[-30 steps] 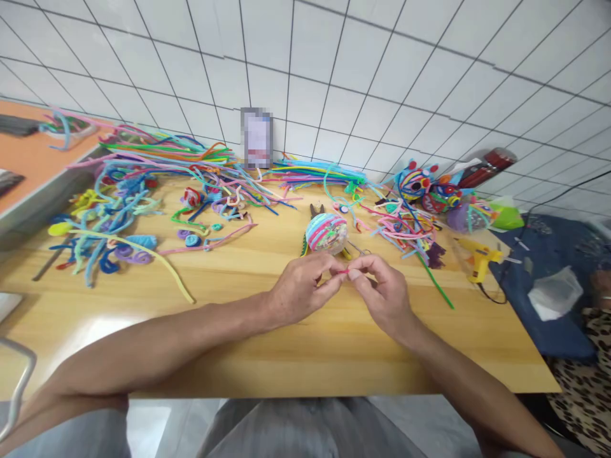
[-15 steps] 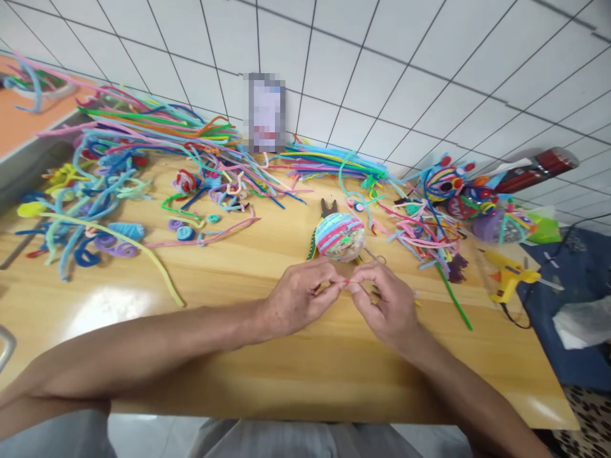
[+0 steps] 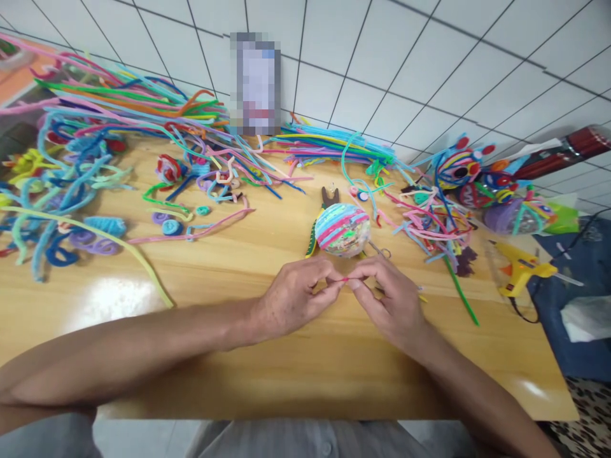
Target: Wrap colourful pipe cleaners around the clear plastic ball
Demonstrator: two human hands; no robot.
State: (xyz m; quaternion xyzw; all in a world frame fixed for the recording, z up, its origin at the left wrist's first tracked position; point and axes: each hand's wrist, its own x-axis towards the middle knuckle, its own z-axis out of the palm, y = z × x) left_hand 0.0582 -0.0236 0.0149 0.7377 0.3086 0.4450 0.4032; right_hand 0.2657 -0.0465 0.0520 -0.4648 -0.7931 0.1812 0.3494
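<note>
My left hand [image 3: 300, 294] and my right hand [image 3: 386, 294] meet fingertip to fingertip over the table. Between them they pinch a tiny pinkish-red piece [image 3: 345, 279], mostly covered by the fingers; it looks like a short bit of pipe cleaner. Just beyond the fingers sits a ball [image 3: 342, 230] banded with pink, blue and white pipe cleaner strips. Behind the ball lie pliers [image 3: 329, 196] with green and yellow handles, partly hidden by it. To the ball's right, a metal scissor loop [image 3: 386, 252] shows near my right hand.
Heaps of coloured pipe cleaners [image 3: 138, 105] lie along the tiled wall, with coiled pieces at left. A phone [image 3: 258, 86] leans on the wall. On the right are a yellow glue gun [image 3: 527, 268], decorated figures [image 3: 461, 168] and a loose green pipe cleaner [image 3: 462, 291].
The camera view has shifted and come slightly nearer. Both hands keep their pinch on the small piece, with barely any movement of the fingers.
</note>
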